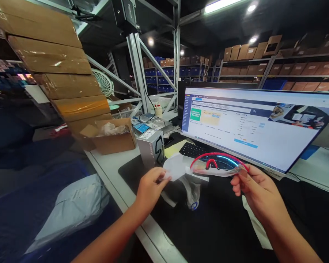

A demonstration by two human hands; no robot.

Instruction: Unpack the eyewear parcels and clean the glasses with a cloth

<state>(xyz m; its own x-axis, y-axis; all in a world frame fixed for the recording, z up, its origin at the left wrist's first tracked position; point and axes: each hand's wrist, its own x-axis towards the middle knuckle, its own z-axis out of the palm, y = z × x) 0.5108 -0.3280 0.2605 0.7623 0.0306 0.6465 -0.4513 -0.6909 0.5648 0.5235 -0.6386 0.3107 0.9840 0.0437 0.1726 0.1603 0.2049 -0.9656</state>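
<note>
Warehouse shelves point(244, 69) packed with cartons and blue bins line the far side, beyond a pale desk point(168, 241) with a black desk mat point(208, 226) on it. Over the mat, near the middle, red-framed wraparound glasses point(227, 159) with a bluish mirrored lens are held up, nose pad showing. The right hand point(253, 184) has their right end pinched between thumb and fingers, the other fingers curled. The left hand point(152, 184) is nearly closed, thumb and fingertips gripping a white, thin wrapping point(177, 168) at the glasses' left end. Below lies a crumpled clear plastic bag point(192, 191). Just beyond the wrapping stand a silver-grey product box point(152, 148) and, farther right, a black keyboard point(193, 149) before a lit monitor point(222, 126). On the left, an open cardboard box point(116, 142) sits at the desk's edge, beside stacked taped cartons point(52, 54); a grey parcel point(74, 201) lies nearer.
</note>
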